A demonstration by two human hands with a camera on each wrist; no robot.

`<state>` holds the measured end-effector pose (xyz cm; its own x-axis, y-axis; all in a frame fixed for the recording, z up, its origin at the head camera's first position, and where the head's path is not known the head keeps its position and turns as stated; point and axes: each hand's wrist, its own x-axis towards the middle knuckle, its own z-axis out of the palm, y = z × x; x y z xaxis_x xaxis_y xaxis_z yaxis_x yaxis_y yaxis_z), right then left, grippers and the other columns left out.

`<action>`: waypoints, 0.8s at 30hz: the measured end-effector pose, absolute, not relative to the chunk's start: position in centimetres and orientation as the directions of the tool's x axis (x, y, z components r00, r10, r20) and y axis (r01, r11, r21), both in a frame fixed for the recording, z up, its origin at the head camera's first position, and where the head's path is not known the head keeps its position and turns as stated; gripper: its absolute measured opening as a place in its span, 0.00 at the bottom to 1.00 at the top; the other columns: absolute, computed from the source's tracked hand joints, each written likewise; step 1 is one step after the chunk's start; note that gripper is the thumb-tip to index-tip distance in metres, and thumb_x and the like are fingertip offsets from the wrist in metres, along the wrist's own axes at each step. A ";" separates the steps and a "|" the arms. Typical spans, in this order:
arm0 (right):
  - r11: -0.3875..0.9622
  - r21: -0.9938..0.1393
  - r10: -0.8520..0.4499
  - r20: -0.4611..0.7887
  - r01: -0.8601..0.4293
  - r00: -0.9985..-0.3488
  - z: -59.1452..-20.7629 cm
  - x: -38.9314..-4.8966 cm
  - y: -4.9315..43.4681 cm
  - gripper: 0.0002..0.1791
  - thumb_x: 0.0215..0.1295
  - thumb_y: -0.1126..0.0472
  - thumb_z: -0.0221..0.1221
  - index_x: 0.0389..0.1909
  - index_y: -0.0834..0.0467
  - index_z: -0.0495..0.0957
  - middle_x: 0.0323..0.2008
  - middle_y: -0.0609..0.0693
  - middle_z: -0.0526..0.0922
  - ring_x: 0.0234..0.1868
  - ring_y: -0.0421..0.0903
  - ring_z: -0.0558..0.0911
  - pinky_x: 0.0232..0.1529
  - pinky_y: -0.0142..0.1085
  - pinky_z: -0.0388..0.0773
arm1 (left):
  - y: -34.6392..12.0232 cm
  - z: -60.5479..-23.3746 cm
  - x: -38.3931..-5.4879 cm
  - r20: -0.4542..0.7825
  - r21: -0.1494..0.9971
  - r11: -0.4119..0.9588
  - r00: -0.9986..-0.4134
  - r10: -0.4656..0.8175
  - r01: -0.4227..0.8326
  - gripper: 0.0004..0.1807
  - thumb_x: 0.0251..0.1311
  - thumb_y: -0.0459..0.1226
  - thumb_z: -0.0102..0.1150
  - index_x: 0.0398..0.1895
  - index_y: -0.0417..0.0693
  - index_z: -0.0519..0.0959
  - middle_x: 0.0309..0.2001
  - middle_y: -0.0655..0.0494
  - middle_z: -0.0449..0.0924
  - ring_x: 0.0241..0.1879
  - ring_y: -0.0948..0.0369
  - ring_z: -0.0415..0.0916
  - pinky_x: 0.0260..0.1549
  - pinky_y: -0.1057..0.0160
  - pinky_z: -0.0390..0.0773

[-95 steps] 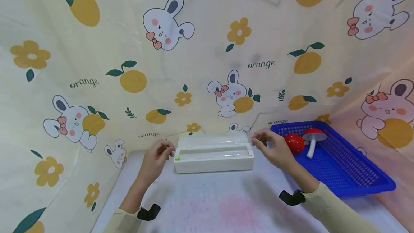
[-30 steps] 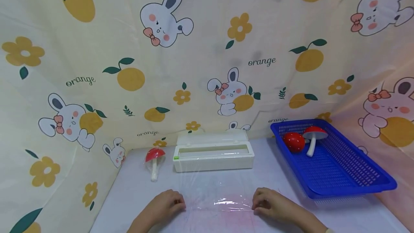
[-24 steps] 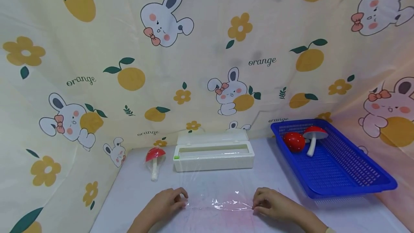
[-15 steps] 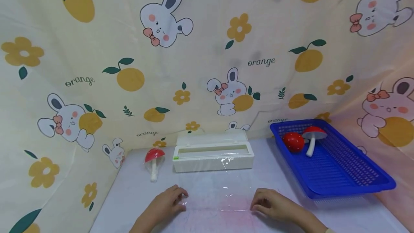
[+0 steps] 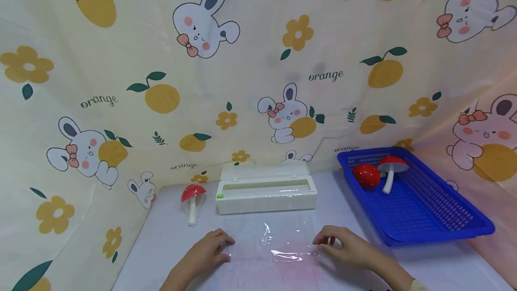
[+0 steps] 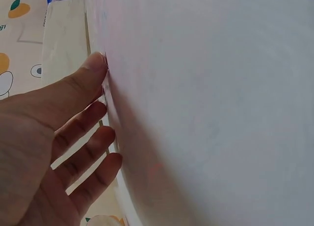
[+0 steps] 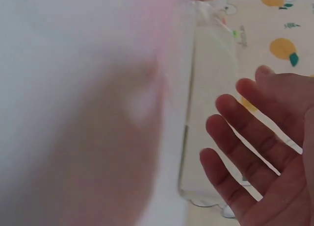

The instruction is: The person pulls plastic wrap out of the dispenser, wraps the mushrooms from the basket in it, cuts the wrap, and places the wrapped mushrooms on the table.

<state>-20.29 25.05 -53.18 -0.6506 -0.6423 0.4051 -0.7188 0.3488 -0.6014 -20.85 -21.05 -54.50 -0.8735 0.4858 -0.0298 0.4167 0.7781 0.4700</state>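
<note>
A clear sheet of cling film (image 5: pixel 278 239) lies over the table, stretching toward me from a white cling film dispenser (image 5: pixel 266 204) with its lid raised. At the sheet's near left corner is my left hand (image 5: pixel 206 250), thumb and index fingertips apart; the left wrist view has its thumb (image 6: pixel 81 84) extended and fingers loosely bent. By the near right corner hovers my right hand (image 5: pixel 343 246), its thumb and index tips close together. In the right wrist view, the fingers (image 7: pixel 245 157) of that hand are spread and relaxed, with no film seen between them.
A toy mushroom (image 5: pixel 193 203) with a red cap, wrapped in film, lies left of the dispenser. To the right stands a blue plastic basket (image 5: pixel 440 232) holding a red mushroom with white dots (image 5: pixel 366 176) and another mushroom (image 5: pixel 389 176). A patterned cloth (image 5: pixel 242 80) hangs behind.
Both hands have come from the dispenser toward me, and the film is drawn out across the table. Within the last half second my right hand has risen slightly from the film's corner, its fingers loosening.
</note>
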 end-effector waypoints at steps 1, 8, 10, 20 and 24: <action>0.354 -0.588 -0.630 0.424 -0.727 -0.650 -52.8 -20.4 25.1 0.07 0.73 0.66 0.67 0.47 0.52 0.86 0.39 0.37 0.87 0.39 0.33 0.82 0.37 0.34 0.82 | -21.0 -54.4 -20.8 -0.031 0.467 0.781 -0.875 0.484 0.415 0.19 0.62 0.47 0.77 0.54 0.59 0.86 0.53 0.66 0.81 0.47 0.67 0.75 0.50 0.58 0.84; 0.459 -0.528 -0.520 0.492 -0.715 -0.698 -49.8 -20.7 25.8 0.13 0.70 0.67 0.70 0.49 0.47 0.86 0.39 0.34 0.86 0.37 0.33 0.82 0.36 0.34 0.83 | -20.8 -54.3 -20.8 -0.017 0.426 0.789 -0.868 0.496 0.442 0.20 0.62 0.47 0.77 0.56 0.56 0.86 0.55 0.62 0.81 0.49 0.65 0.76 0.51 0.56 0.83; 0.500 -0.531 -0.476 0.491 -0.684 -0.730 -48.8 -20.9 26.2 0.14 0.69 0.67 0.71 0.50 0.47 0.86 0.40 0.34 0.86 0.37 0.33 0.81 0.36 0.34 0.83 | -20.8 -54.4 -20.8 -0.016 0.419 0.793 -0.870 0.493 0.442 0.20 0.62 0.47 0.77 0.56 0.56 0.86 0.55 0.62 0.82 0.48 0.64 0.75 0.51 0.56 0.83; 0.658 -0.513 -0.278 0.514 -0.551 -0.811 -44.7 -22.6 29.9 0.14 0.67 0.67 0.72 0.51 0.52 0.86 0.39 0.39 0.87 0.35 0.35 0.81 0.35 0.30 0.83 | -21.1 -55.0 -20.9 0.017 0.402 0.787 -0.863 0.505 0.469 0.21 0.62 0.48 0.77 0.57 0.58 0.85 0.56 0.63 0.82 0.49 0.65 0.75 0.50 0.57 0.82; 0.695 -0.517 -0.209 0.519 -0.499 -0.829 -43.5 -23.6 31.9 0.12 0.69 0.65 0.72 0.51 0.54 0.86 0.39 0.45 0.89 0.34 0.36 0.82 0.34 0.30 0.82 | -21.1 -55.0 -20.9 0.023 0.411 0.780 -0.860 0.509 0.473 0.21 0.62 0.47 0.77 0.56 0.57 0.86 0.55 0.62 0.82 0.49 0.64 0.75 0.50 0.57 0.82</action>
<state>-23.60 31.91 -43.51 -0.8287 -0.2087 0.5194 -0.4992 0.6953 -0.5170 -20.89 -21.10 -54.95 -0.8603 0.5093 0.0228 0.4726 0.7798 0.4106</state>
